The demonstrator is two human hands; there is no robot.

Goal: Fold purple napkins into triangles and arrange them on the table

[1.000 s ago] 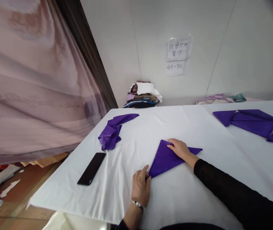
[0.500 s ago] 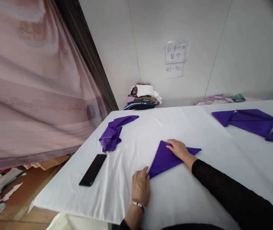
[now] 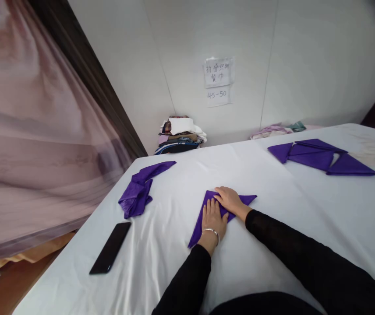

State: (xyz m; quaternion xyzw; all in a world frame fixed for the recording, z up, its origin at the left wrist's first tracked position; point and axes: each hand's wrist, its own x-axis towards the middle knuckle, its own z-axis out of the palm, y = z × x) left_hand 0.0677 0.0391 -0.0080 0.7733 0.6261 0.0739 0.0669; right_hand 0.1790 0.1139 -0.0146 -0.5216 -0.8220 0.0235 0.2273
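Head view: the left hand (image 3: 213, 215) lies flat, fingers spread, on the folded purple napkin (image 3: 200, 221), nearer its close lower tip. Just beyond the left hand and touching it, the right hand (image 3: 229, 200) presses flat too, neither gripping. The napkin's long axis runs from that near-left tip up to the far-right corner on the white table (image 3: 273, 245).

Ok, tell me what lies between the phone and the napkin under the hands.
In the head view, only bare white tablecloth lies between the phone and the folded purple napkin. The crumpled purple cloth sits farther back, off that line.
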